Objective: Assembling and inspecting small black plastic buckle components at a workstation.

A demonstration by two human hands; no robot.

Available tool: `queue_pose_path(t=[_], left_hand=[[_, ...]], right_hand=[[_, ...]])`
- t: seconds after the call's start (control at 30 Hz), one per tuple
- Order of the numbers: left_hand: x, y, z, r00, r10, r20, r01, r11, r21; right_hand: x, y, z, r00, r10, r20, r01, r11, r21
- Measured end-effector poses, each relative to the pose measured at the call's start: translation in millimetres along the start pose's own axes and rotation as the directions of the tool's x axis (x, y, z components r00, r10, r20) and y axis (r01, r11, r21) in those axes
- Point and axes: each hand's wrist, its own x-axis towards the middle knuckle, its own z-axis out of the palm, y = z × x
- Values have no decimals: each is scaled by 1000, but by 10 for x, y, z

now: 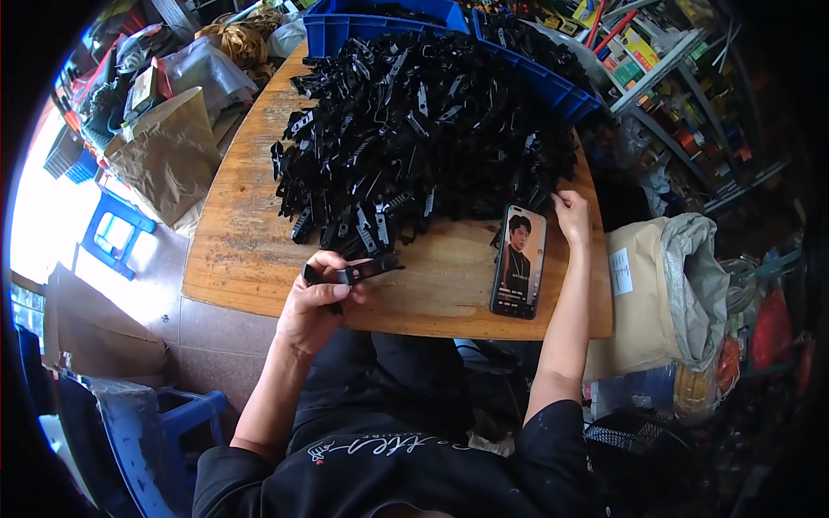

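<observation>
My left hand [313, 304] is closed around a slim black part [367, 270] with a shiny grey section, held just above the table's near edge. It looks like the pieces in the pile, but its exact kind is unclear. My right hand [572, 217] is at the right end of the big pile of black parts [389, 129], fingers drawn together at the pile's edge. What they pinch, if anything, is too small to tell. Between my hands, closer to the right one, a phone [518, 263] lies on the table with a person on its lit screen.
The pile covers the far part of the wooden table [233, 250]. Blue crates [389, 24] stand behind it. To the right are a sack [643, 293] and a cluttered metal shelf [661, 69]; to the left, a brown paper bag [168, 155] and blue stools [117, 229].
</observation>
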Motion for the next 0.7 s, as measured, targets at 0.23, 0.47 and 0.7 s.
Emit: queue_pose_path(t=[0.23,0.47,0.7], left_hand=[[26,-65,128,993,-19,-112,48,962,269],[25,-65,149,983,4,-185,64,931,360],[-24,-34,265,969,0,-246,115,885,451]], right_hand=[[-207,25,67,967,-195,-163,169,973,-157],[-740,-180,-238,992,82,-98,-17,847,532],[-1793,-1280,3,975,-199,99,-18,373,928]])
